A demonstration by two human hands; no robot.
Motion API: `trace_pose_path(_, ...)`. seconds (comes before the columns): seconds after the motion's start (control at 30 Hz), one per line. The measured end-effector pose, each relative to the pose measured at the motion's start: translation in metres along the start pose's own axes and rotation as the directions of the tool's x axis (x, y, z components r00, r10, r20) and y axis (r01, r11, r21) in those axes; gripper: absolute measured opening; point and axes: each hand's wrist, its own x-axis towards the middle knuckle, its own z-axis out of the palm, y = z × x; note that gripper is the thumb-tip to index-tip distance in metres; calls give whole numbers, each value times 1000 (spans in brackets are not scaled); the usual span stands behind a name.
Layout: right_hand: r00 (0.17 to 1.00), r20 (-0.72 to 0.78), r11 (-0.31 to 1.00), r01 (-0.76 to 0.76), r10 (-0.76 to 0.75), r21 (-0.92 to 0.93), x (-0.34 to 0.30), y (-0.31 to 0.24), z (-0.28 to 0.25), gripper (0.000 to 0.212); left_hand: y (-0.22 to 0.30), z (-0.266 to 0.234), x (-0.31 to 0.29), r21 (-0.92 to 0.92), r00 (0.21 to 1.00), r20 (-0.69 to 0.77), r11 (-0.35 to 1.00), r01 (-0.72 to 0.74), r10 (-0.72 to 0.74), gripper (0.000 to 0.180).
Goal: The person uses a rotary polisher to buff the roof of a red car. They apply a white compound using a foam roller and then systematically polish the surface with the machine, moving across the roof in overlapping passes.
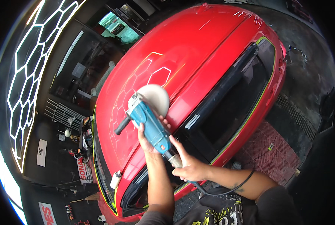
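I hold a blue car polisher (151, 125) over the roof of a red car (186, 48). Its round white pad (158, 98) is against or just above the red paint; I cannot tell which. My left hand (146, 142) wraps the blue body from beneath, with fingertips showing on its far side. Farther back, my right hand (189, 165) grips the tail end of the same polisher. A black side handle (122, 126) sticks out to the left, untouched. From the tail a cord (227, 193) loops below my right forearm.
A white bottle (115, 180) stands at the car's near left edge. Yellow-green masking tape (246, 120) lines the dark side windows (231, 108). Red floor tiles (265, 153) and a drain grate (297, 116) lie to the right. Hexagonal lights (30, 75) glow at left.
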Motion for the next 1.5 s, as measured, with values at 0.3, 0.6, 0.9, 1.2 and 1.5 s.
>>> trace_pose_path(0.3, 999, 41, 1000, -21, 21, 14, 3, 7, 16, 116, 16, -16, -29, -15, 998, -38, 999, -53, 52, 84)
trace_pose_path(0.6, 955, -288, 987, 103, -64, 125, -9, -89, -75, 119, -51, 76, 142, 79, 966, 111, 971, 225, -233, 74)
trace_pose_path(0.9, 933, -315, 941, 252, -174, 227, -3, -112, -104, 116, -64, 113, 193, 206, 972, 7, 951, 229, -236, 59)
trace_pose_path(1.2, 994, -105, 966, 59, -34, 250, -2, -36, -25, 120, -6, 50, 52, 102, 987, -73, 983, 150, -143, 72)
trace_pose_path(1.5, 992, 66, 976, -117, 106, 186, 26, 7, 37, 122, 47, -14, -38, 32, 987, -153, 999, -35, 39, 78)
